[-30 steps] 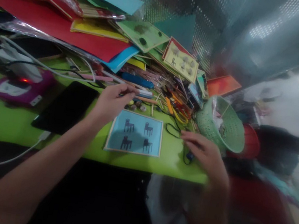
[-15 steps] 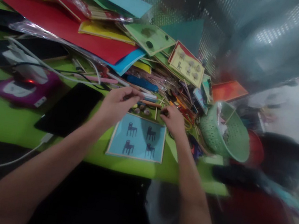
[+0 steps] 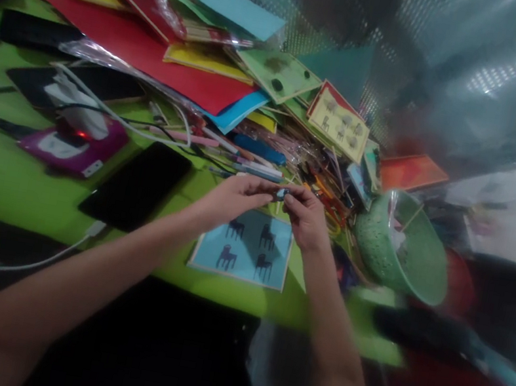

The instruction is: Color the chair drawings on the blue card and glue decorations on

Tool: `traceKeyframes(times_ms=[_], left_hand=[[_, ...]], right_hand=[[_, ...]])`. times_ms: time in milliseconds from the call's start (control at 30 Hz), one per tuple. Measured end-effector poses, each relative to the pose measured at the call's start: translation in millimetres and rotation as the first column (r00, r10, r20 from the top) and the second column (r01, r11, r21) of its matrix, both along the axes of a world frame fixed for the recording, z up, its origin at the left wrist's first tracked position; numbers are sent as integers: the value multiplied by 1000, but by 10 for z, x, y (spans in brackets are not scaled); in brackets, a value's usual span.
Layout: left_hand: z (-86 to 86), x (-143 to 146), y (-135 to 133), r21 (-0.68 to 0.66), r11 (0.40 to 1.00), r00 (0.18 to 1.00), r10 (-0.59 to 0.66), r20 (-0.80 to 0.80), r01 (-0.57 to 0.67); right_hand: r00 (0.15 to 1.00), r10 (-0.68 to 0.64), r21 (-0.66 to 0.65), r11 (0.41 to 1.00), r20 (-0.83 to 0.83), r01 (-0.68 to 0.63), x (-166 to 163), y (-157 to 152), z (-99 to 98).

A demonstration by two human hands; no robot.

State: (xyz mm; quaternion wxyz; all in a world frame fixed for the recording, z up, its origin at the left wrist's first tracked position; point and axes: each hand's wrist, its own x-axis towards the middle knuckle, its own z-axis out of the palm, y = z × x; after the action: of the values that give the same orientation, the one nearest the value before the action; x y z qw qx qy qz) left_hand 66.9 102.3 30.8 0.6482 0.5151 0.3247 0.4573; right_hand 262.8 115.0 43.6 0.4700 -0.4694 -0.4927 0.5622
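My left hand [image 3: 237, 197] and my right hand [image 3: 306, 218] meet just above a light blue card [image 3: 243, 256] printed with dark chair shapes, which lies on the green table [image 3: 4, 188]. Both hands pinch a small dark object [image 3: 281, 192] between their fingertips; I cannot make out what it is. A heap of pens and sticks [image 3: 264, 157] lies just beyond the hands.
A black tablet [image 3: 137, 185] with a white cable lies left of the card. A purple device [image 3: 71, 143] sits further left. Coloured paper sheets [image 3: 152, 55] are stacked at the back. A green perforated basket [image 3: 402, 252] leans at the right.
My right hand came up from the table's front edge to the pile and then to my left hand. Both hands drew back over the blue card, now pinching a small object together.
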Motion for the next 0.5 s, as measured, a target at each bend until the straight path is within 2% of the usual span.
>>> traceKeyframes(times_ms=[67, 233, 367, 500], left_hand=[[-37, 28, 14, -10, 1000, 999, 28, 45, -28], [-96, 4, 50, -27, 978, 977, 208, 37, -208], [-121, 32, 41, 24, 962, 962, 272, 6, -272], [-147, 111, -5, 86, 952, 953, 299, -40, -295]], right_hand=[[1000, 15, 33, 999, 14, -16, -68, 21, 9], [994, 14, 117, 993, 105, -26, -188, 43, 25], [978, -64, 164, 986, 198, 32, -225, -21, 18], [935, -46, 177, 984, 353, -19, -211, -97, -28]])
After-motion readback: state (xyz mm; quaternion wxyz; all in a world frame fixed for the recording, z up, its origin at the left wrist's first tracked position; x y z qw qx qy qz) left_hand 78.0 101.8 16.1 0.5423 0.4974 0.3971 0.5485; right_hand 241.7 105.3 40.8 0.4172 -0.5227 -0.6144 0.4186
